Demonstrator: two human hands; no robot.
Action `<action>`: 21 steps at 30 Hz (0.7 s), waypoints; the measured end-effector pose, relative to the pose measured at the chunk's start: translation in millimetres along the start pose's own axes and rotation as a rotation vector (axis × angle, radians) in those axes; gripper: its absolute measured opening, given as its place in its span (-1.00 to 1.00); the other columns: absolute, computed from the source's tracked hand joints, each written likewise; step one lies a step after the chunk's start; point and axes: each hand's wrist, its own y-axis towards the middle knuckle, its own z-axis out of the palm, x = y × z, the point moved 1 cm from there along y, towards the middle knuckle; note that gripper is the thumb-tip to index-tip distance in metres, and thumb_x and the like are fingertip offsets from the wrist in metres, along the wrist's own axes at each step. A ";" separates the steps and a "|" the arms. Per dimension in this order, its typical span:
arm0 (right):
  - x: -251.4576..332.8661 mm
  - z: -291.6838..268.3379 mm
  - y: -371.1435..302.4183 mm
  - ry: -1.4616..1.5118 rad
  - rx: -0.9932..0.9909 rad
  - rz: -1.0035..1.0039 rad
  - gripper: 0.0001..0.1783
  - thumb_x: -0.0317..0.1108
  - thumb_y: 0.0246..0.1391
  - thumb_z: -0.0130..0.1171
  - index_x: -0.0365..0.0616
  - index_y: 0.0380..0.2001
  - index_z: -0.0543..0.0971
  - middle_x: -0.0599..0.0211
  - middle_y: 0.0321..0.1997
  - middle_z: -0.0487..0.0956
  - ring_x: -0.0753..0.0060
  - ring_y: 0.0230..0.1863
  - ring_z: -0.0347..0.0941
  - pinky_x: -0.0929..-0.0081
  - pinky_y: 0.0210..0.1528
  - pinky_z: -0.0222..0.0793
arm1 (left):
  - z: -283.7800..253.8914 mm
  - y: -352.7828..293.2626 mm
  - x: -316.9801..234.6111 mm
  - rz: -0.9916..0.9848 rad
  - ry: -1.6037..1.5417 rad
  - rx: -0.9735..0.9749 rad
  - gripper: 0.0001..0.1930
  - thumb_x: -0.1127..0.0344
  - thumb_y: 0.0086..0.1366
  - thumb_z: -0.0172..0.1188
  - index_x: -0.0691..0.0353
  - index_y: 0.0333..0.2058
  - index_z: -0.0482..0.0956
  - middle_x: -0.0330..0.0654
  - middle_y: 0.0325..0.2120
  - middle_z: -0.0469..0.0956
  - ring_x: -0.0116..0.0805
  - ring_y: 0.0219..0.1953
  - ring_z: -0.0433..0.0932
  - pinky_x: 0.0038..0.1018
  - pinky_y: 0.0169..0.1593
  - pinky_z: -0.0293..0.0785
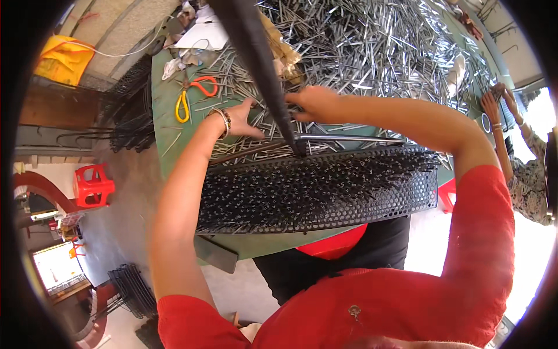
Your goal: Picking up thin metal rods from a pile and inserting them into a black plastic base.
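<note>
A long black perforated panel (401, 200) lies along the near edge of the table, its holes packed with upright dark strips (279, 195). Beyond it, my left hand (241, 119), with bracelets at the wrist, spreads its fingers low over loose thin grey strips (232, 75). Across from it, my right hand (317, 104) has its fingers curled beside a dark slanting bar (256, 52). Whatever those fingertips pinch, if anything, is hidden. The bar's lower end meets the panel's far edge, where a shiny metal rod (354, 138) runs to the right.
Scissors with orange and yellow handles (195, 93) rest left of my left hand. A big heap of shiny strips (372, 46) covers the green table (165, 131). A dark flat slab (216, 254) sits at the near corner. Another person's hands (494, 104) work at far right.
</note>
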 end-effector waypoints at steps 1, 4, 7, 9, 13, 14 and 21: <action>0.1 4.0 19.0 0.003 -0.049 0.029 -0.60 -0.27 -0.14 0.23 -0.20 -0.19 0.48 -0.02 -0.35 0.55 -0.07 -0.25 0.51 0.11 -0.21 0.44 | -3.6 1.1 -1.6 0.001 0.001 -0.008 0.07 -0.13 -0.21 0.43 0.43 0.17 0.15 0.20 0.11 0.29 -0.05 0.17 0.31 -0.37 0.23 0.20; 2.0 5.2 62.4 0.017 -0.062 0.001 -0.66 -0.26 -0.06 0.18 -0.20 -0.22 0.47 0.00 -0.34 0.57 -0.05 -0.22 0.52 0.13 -0.21 0.45 | -14.1 5.6 -2.1 -0.006 0.047 -0.105 0.08 -0.21 -0.22 0.39 0.48 0.14 0.19 0.25 0.09 0.29 0.03 0.19 0.26 -0.31 0.22 0.22; 15.5 -16.6 61.0 -0.045 -0.074 -0.011 -0.56 -0.21 -0.07 0.22 -0.16 -0.11 0.45 0.03 -0.25 0.55 0.00 -0.15 0.51 0.15 -0.20 0.46 | -12.1 3.7 11.6 -0.199 0.329 -0.154 0.11 -0.26 -0.26 0.39 0.51 0.12 0.21 0.33 0.08 0.26 0.08 0.19 0.24 -0.29 0.23 0.22; 16.6 -31.0 32.8 -0.138 -0.110 -0.165 -0.39 -0.17 -0.11 0.29 -0.10 0.03 0.38 0.04 -0.13 0.51 0.02 -0.08 0.48 0.16 -0.16 0.46 | -11.6 -7.3 10.6 -0.167 0.331 -0.402 0.11 -0.24 -0.23 0.39 0.53 0.12 0.18 0.33 0.16 0.10 0.08 0.22 0.18 -0.30 0.26 0.16; 0.6 8.0 -17.1 -0.084 0.213 -0.391 -0.19 -0.22 -0.23 0.38 -0.03 0.15 0.27 0.01 -0.04 0.42 -0.04 -0.06 0.43 0.18 -0.14 0.44 | -15.3 41.3 39.8 0.214 0.341 -0.606 -0.07 -0.15 -0.04 0.30 0.32 0.19 0.15 0.07 0.23 0.09 0.03 0.27 0.10 -0.25 0.29 0.11; 6.7 12.3 -25.2 -0.014 0.263 -0.341 -0.13 -0.36 -0.29 0.36 -0.01 0.19 0.24 0.03 0.02 0.39 -0.02 -0.05 0.42 0.20 -0.06 0.40 | -15.1 44.4 31.3 0.287 0.350 -0.619 -0.12 -0.13 0.02 0.26 0.23 0.21 0.15 -0.02 0.24 0.10 0.01 0.28 0.08 -0.22 0.29 0.09; 8.0 4.6 -8.0 0.053 0.253 -0.469 -0.14 -0.56 -0.38 0.30 -0.05 0.14 0.28 0.11 -0.14 0.24 0.05 -0.23 0.36 0.20 -0.11 0.33 | -13.2 50.7 31.4 0.200 0.437 -0.439 -0.22 -0.17 0.10 0.15 0.10 0.22 0.17 -0.03 0.21 0.14 0.00 0.29 0.03 -0.17 0.32 0.02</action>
